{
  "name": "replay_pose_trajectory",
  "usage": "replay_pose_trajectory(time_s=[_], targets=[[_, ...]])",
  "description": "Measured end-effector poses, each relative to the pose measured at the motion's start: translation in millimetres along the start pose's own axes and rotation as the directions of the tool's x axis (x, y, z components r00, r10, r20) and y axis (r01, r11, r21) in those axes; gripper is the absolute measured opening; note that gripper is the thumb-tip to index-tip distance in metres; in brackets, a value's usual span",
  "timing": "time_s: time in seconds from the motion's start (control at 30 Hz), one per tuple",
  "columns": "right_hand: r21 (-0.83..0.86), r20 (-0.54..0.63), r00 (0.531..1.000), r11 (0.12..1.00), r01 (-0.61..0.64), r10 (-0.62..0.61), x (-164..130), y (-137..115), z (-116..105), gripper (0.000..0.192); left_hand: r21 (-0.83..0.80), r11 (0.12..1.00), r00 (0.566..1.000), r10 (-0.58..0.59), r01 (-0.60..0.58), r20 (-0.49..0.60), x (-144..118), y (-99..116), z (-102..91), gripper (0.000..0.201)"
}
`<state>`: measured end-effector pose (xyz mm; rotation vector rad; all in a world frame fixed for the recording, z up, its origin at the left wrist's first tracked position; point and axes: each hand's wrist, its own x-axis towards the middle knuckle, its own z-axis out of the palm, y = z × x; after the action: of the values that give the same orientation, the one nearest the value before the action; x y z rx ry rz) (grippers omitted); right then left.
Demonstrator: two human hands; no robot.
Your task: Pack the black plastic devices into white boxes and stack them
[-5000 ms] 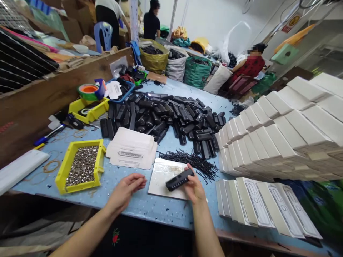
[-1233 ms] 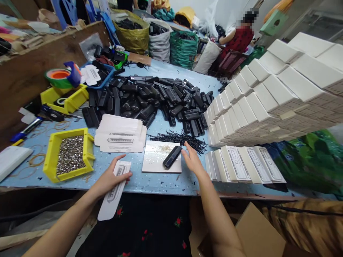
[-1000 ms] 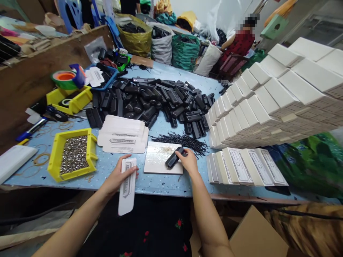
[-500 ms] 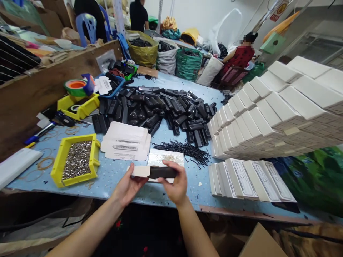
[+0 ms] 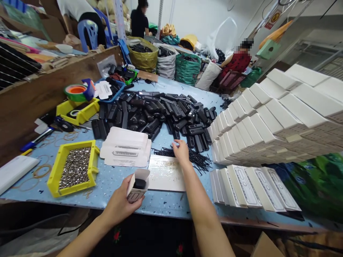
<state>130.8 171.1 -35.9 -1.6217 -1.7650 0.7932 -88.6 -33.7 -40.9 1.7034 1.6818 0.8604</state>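
My left hand (image 5: 122,200) is closed around a small white carton (image 5: 136,195), which tilts toward me with its top flap up. Inside the carton shows the end of a black device (image 5: 139,183). My right hand (image 5: 181,151) reaches forward over a pile of thin black sticks (image 5: 198,159); its fingers are bent and slightly apart, with nothing visible in them. Under my right wrist lies a white board (image 5: 166,175) with a shiny, speckled surface. A stack of flat printed cartons (image 5: 124,148) lies left of the board.
Many black devices (image 5: 152,110) are heaped behind the sticks. A yellow bin (image 5: 50,182) of small metal parts stands at left. White boxes (image 5: 268,125) are stacked high at right, with several printed boxes (image 5: 245,185) before them. Other people are in the background.
The black device has gone into the carton, which my left hand has turned upright. My right hand has let go and moved forward to the black sticks.
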Motion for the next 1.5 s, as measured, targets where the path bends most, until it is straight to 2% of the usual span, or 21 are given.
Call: replay_pose_trajectory(time_s=[0.03, 0.1, 0.17, 0.27, 0.4, 0.47, 0.53, 0.6, 0.63, 0.67, 0.73, 0.8, 0.87, 0.97, 1.07, 1.13, 1.23, 1.37, 1.43, 1.5], targets=[[-0.028, -0.038, 0.999, 0.999, -0.031, 0.03, 20, 9, -3, 0.023, -0.009, 1.0, 1.0, -0.01, 0.01, -0.001, -1, -1, 0.3, 0.063], [-0.044, -0.036, 0.999, 0.999, -0.021, 0.019, 45, 21, -8, 0.016, -0.019, 1.0, 1.0, -0.012, 0.012, 0.005, -3, -4, 0.6, 0.061], [-0.043, -0.006, 1.0, 0.999, 0.026, -0.027, 48, 27, -13, 0.015, -0.025, 1.0, 1.0, -0.017, 0.017, -0.006, -5, -8, 0.5, 0.061], [-0.01, 0.045, 0.99, 0.991, 0.132, -0.132, 14, 33, -19, 0.023, -0.059, 0.997, 0.998, -0.045, 0.042, -0.042, -2, -12, -0.4, 0.062], [0.124, 0.091, 0.952, 0.951, 0.282, -0.294, -68, 45, -19, 0.027, -0.124, 0.991, 0.997, -0.055, 0.049, -0.046, 14, -7, -0.6, 0.06], [0.263, 0.022, 0.973, 0.94, 0.215, -0.228, -104, 44, -13, 0.027, -0.135, 0.99, 0.999, -0.035, 0.035, 0.002, 22, -1, 1.7, 0.056], [0.443, -0.07, 0.997, 0.895, 0.049, -0.021, -128, 30, -6, 0.029, -0.119, 0.993, 0.996, 0.0, 0.011, 0.088, 29, 5, 5.8, 0.051], [0.594, -0.105, 0.985, 0.803, -0.051, 0.14, -140, 7, 0, 0.036, -0.082, 0.996, 0.987, 0.029, -0.016, 0.159, 32, 10, 10.7, 0.049], [0.631, -0.117, 0.98, 0.774, -0.052, 0.16, -143, -6, 2, 0.037, -0.065, 0.998, 0.983, 0.035, -0.023, 0.18, 33, 12, 13.1, 0.049], [0.628, -0.124, 0.982, 0.778, -0.031, 0.14, -144, -17, 3, 0.036, -0.054, 0.998, 0.98, 0.036, -0.026, 0.194, 33, 13, 15.2, 0.05], [0.517, -0.123, 0.992, 0.855, 0.047, 0.02, -144, -35, 5, 0.03, -0.047, 0.999, 0.981, 0.023, -0.014, 0.195, 31, 13, 18.4, 0.055], [0.338, -0.087, 0.989, 0.93, 0.141, -0.119, -144, -44, 5, 0.023, -0.053, 0.998, 0.984, -0.007, 0.017, 0.179, 30, 11, 20.6, 0.063], [0.193, -0.062, 0.975, 0.956, 0.22, -0.211, -143, -45, 5, 0.018, -0.069, 0.997, 0.987, -0.023, 0.034, 0.157, 28, 8, 22.3, 0.075], [0.06, -0.073, 0.947, 0.946, 0.318, -0.313, -139, -44, 2, 0.015, -0.087, 0.996, 0.992, 0.031, -0.021, 0.122, 27, 3, 24.4, 0.084], [-0.058, -0.038, 0.9, 0.9, 0.432, -0.434, -136, -45, 0, 0.016, -0.066, 0.991, 0.987, 0.125, -0.119, 0.098, 27, 0, 25.5, 0.07], [-0.103, 0.001, 0.87, 0.865, 0.491, -0.494, -134, -46, 0, 0.018, -0.057, 0.988, 0.985, 0.146, -0.141, 0.089, 28, -1, 25.6, 0.062], [-0.082, 0.053, 0.867, 0.863, 0.499, -0.496, -134, -44, 3, 0.019, -0.048, 0.99, 0.99, 0.132, -0.13, 0.054, 30, -1, 25.4, 0.061], [0.031, 0.088, 0.919, 0.923, 0.383, -0.384, -132, -44, 1, 0.017, -0.035, 0.991, 0.989, 0.131, -0.129, 0.064, 32, -1, 25.0, 0.062], [0.077, 0.06, 0.933, 0.933, 0.351, -0.356, -130, -43, -3, 0.019, -0.035, 0.99, 0.989, 0.136, -0.134, 0.057, 31, -1, 24.7, 0.064], [0.151, -0.022, 0.962, 0.95, 0.273, -0.273, -126, -41, -4, 0.023, -0.041, 0.987, 0.986, 0.158, -0.156, 0.051, 30, -1, 24.6, 0.061]])
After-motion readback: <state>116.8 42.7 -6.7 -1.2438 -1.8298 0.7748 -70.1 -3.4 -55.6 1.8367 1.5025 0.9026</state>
